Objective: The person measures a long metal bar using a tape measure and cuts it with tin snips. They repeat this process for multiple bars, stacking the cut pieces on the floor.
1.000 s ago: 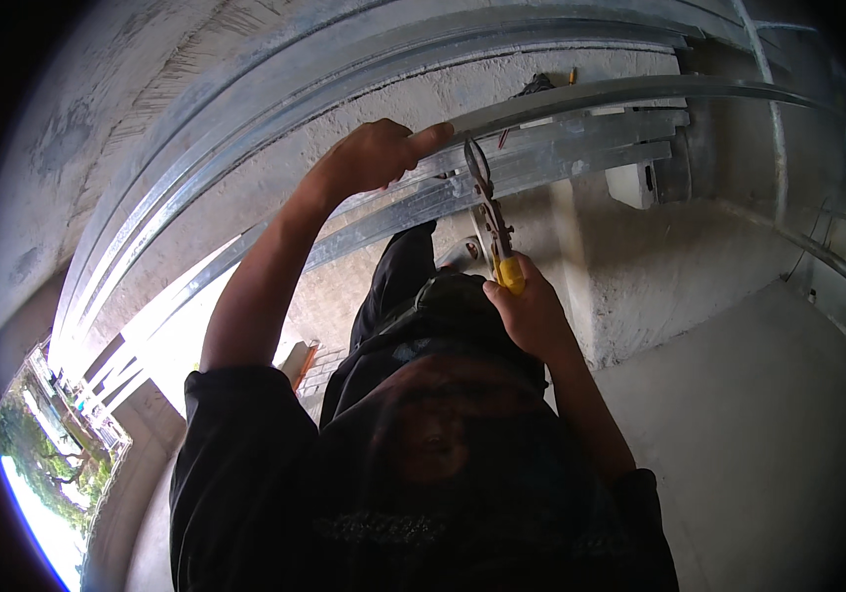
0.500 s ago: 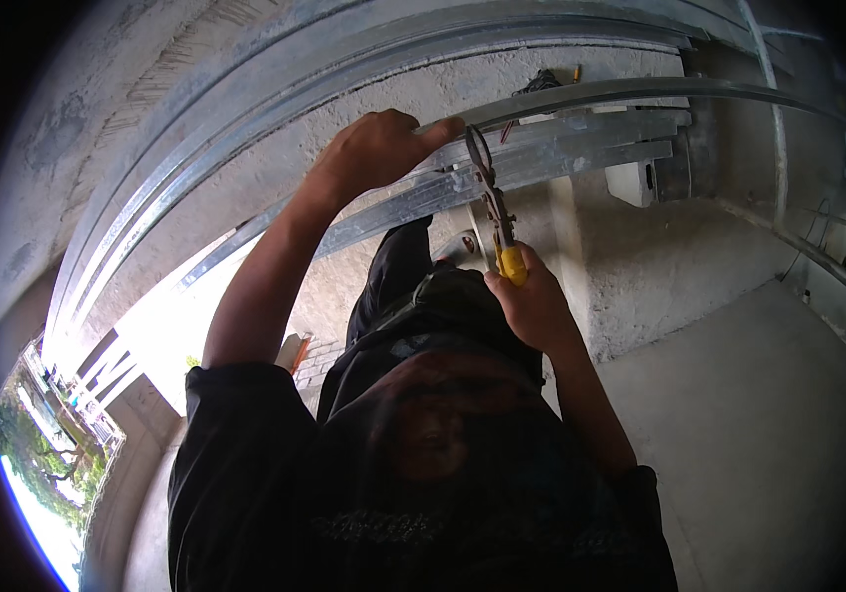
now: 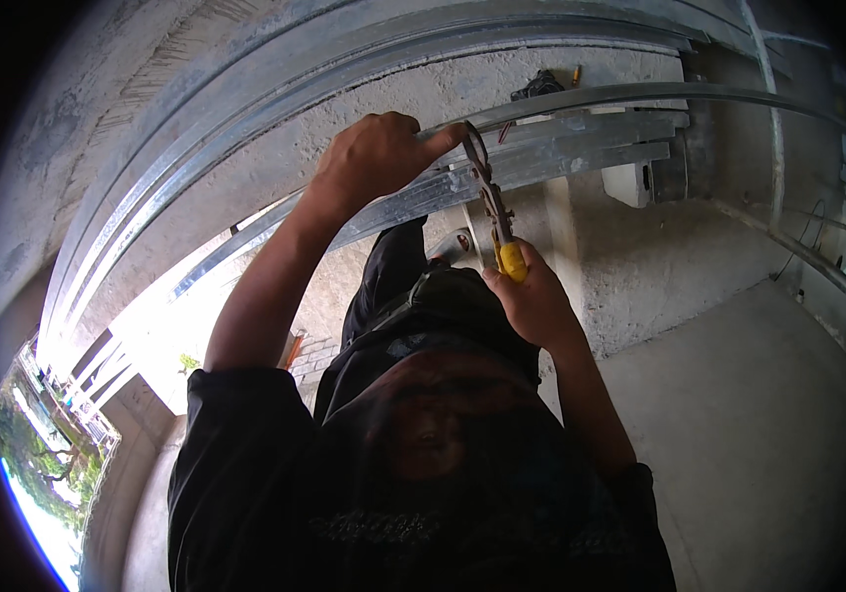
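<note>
While the dull metal snips are standing at a long, narrow metal channel, the right hand is clamping its fingers around their yellow grip. The left hand is clasping the channel, thumb extending toward the blades. Flat grey strips are lying nearby, beside rough concrete.

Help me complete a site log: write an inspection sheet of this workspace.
Surface: rough concrete, with metal channels alongside.
Job's things: yellow-handled snips, blades by a long metal strip; contact unclear.
Clutter: small dark object and tiny orange item beyond the strip.
Grippers: left hand, fingers holding the strip; right hand, fingers around the snips' handles.
Cables: none identifiable with certainty.
Surroundings: grey floor, metal pole at right, greenery outside at left.
</note>
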Available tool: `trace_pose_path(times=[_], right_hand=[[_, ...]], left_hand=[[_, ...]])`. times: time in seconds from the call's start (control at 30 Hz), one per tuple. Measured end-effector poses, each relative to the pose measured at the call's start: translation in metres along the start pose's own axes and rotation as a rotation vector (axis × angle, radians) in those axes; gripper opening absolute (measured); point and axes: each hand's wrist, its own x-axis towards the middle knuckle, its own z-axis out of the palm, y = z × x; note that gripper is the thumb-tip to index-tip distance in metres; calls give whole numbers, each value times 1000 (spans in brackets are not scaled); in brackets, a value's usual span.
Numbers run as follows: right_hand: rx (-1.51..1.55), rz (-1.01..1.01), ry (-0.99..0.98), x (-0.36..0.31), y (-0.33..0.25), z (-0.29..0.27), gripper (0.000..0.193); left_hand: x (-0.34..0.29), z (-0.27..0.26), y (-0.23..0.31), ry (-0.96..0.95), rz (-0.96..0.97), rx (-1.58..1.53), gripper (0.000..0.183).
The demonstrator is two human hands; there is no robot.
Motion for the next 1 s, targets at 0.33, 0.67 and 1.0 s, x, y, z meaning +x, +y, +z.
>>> trace_pose_path(times=[0.33, 0.67, 1.0], right_hand=[[-202, 56, 114, 8, 9, 11, 28], [-86, -3, 91, 2, -2, 7, 29], [-92, -98, 197, 16, 31, 23, 27]], left_hand=[[4, 12, -19, 22, 209, 155, 47], [-4, 13, -12, 51, 141, 126, 26], [-3, 8, -1, 14, 52, 115, 33]])
